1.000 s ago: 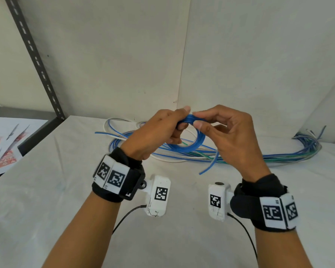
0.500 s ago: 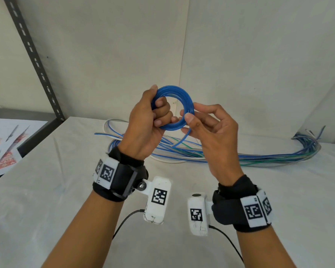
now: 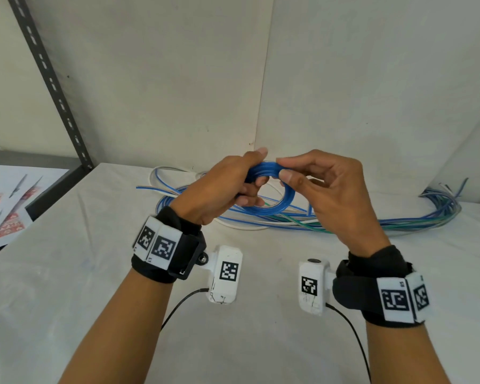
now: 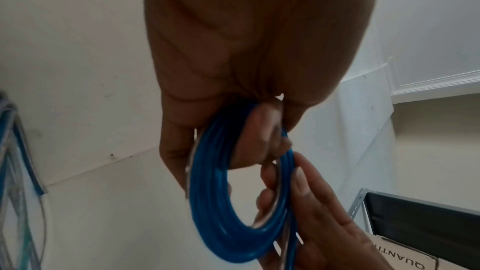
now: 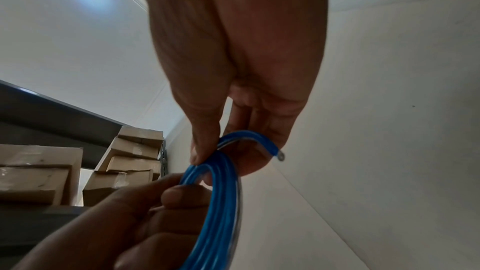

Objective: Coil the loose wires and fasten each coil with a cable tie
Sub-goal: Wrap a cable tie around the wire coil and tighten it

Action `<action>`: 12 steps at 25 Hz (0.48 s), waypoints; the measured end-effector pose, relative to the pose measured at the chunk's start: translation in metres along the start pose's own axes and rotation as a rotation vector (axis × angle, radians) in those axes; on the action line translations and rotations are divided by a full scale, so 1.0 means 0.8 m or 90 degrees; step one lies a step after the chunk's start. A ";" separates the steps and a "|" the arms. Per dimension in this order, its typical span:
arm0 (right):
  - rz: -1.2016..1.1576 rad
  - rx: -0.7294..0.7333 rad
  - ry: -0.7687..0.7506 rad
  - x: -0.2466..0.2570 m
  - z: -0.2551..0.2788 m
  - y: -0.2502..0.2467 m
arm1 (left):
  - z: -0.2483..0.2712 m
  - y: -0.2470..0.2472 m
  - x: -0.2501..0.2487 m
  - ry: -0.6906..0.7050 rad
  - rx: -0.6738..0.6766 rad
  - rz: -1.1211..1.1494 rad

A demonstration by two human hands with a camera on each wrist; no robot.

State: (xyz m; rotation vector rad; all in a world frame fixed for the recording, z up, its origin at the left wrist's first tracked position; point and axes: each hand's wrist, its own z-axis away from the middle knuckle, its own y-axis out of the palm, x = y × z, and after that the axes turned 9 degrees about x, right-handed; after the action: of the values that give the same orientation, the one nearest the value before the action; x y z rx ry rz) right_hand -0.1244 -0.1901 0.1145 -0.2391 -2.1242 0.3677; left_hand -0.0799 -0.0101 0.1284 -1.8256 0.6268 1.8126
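Blue coil [image 3: 272, 189]: being held above the table [image 3: 94, 273].
Left hand [image 3: 222, 189]: fingers wrapping the turns.
Right hand [image 3: 330, 195]: pinching the coil's far rim.
Handling: light, springy, likely unwinding; keep gripping across all turns.

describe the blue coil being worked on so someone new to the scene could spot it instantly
Start at the white table set against the wall, where a long bundle of loose wires sprawls along the back. Above that bundle, both hands are raised: the left hand grips a small blue wire coil and the right hand pinches its top. It is the only wire wound into a tight ring and lifted off the table.
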 end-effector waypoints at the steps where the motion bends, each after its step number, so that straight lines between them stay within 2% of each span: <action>1: 0.002 0.001 -0.007 0.000 0.000 -0.001 | 0.000 0.001 0.000 0.008 -0.014 0.002; 3: -0.023 -0.012 -0.010 -0.001 -0.001 -0.001 | -0.003 -0.001 0.001 0.045 -0.048 0.055; 8: -0.155 -0.129 0.026 -0.005 -0.005 0.023 | -0.004 -0.012 -0.003 0.142 -0.091 0.291; 12: -0.246 -0.170 0.021 -0.002 -0.006 0.052 | -0.007 -0.005 -0.001 0.186 -0.107 0.379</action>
State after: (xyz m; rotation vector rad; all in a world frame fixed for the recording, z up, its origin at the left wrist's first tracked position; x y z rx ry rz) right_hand -0.1185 -0.1509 0.1010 0.0165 -2.1250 -0.1451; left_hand -0.0732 -0.0104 0.1292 -2.2029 1.2723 2.0149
